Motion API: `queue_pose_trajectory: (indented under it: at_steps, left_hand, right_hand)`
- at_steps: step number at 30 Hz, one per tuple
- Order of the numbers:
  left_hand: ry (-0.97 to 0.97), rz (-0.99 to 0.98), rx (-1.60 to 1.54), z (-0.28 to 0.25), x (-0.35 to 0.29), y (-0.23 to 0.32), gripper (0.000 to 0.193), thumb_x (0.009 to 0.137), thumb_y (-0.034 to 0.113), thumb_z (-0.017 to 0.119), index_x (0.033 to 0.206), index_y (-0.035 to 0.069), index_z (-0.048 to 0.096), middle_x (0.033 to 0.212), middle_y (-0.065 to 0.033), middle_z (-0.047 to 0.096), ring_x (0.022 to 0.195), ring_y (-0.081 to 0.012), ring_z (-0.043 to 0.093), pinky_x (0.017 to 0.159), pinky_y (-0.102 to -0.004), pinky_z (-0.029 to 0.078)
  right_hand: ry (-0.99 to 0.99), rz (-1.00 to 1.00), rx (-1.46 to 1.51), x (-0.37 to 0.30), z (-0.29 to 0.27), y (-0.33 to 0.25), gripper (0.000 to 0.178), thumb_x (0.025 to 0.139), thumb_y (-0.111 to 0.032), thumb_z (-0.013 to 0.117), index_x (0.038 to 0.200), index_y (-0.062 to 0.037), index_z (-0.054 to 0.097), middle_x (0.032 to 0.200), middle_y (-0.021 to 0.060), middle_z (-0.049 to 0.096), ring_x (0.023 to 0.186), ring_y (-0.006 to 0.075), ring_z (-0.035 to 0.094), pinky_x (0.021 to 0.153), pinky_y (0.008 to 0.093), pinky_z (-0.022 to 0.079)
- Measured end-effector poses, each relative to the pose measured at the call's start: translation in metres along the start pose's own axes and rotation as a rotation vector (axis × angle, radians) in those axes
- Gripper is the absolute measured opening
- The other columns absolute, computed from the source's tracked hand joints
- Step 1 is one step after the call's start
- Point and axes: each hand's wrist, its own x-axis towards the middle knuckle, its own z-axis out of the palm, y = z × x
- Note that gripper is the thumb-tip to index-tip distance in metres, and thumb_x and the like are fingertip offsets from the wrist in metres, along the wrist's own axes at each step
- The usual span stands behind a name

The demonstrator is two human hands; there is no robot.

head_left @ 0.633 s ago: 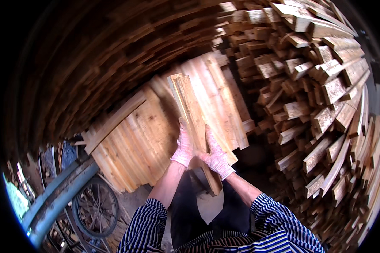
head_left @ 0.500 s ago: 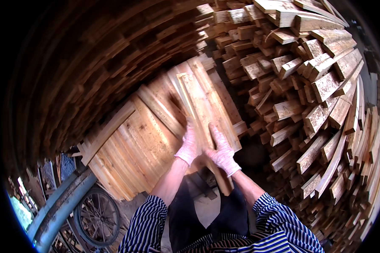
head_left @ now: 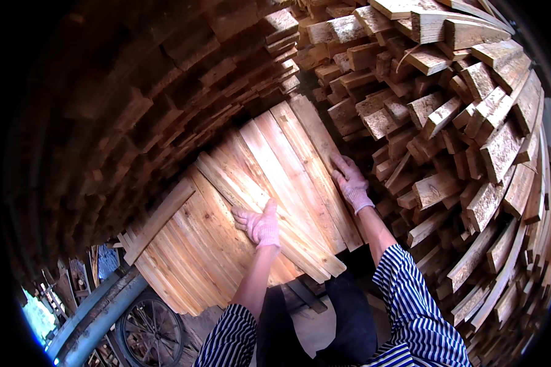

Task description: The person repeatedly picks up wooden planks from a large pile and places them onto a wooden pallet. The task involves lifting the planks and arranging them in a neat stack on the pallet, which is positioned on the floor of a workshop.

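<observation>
A broad layer of pale wooden boards (head_left: 205,229) lies side by side in front of me. One narrow wooden strip (head_left: 300,244) rests slantwise across them, its near end sticking out over my legs. My left hand (head_left: 258,227), in a pale pinkish knit glove, lies on the boards against this strip, thumb apart and fingers stretched to the left. At the layer's right side is a browner board (head_left: 315,131). My right hand (head_left: 351,183), gloved alike, grips this board's outer edge, its thumb side over the top; the undersides of its fingers are hidden.
Stacked lumber (head_left: 434,113) rises on the right, many cut ends jutting toward me. Another dark stack (head_left: 159,92) stands at the far left. A short board (head_left: 159,223) lies crosswise at the layer's left. Lower left are a blue curved bar (head_left: 98,312) and a spoked wheel (head_left: 150,327).
Both hands have let go of the upright strip between them. My right hand has moved right and farther away to the outer board; my left has shifted slightly left and nearer.
</observation>
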Motion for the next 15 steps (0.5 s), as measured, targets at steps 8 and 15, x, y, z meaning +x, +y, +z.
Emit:
queue_pose_trajectory:
  at_steps: [8,15]
  left_hand:
    - [0.048,-0.131,0.018,0.004,-0.012,0.022,0.125,0.075,0.057,0.084,0.156,-0.005,0.012,0.157,-0.0297,0.027,0.145,-0.0488,0.027,0.119,-0.0526,0.03]
    - [0.063,-0.212,-0.024,-0.015,0.014,0.01,0.091,0.072,0.033,0.081,0.143,0.001,0.033,0.136,-0.0293,0.051,0.12,-0.0436,0.059,0.104,-0.0447,0.05]
  right_hand:
    - [-0.205,0.082,-0.399,0.03,-0.02,-0.019,0.064,0.097,-0.023,0.065,0.155,-0.0339,0.041,0.159,0.0151,0.039,0.141,0.0367,0.044,0.113,0.0434,0.043]
    - [-0.224,0.051,-0.42,-0.045,0.055,-0.16,0.064,0.093,-0.024,0.066,0.153,-0.0282,0.044,0.15,0.0137,0.048,0.132,0.0328,0.052,0.104,0.0498,0.047]
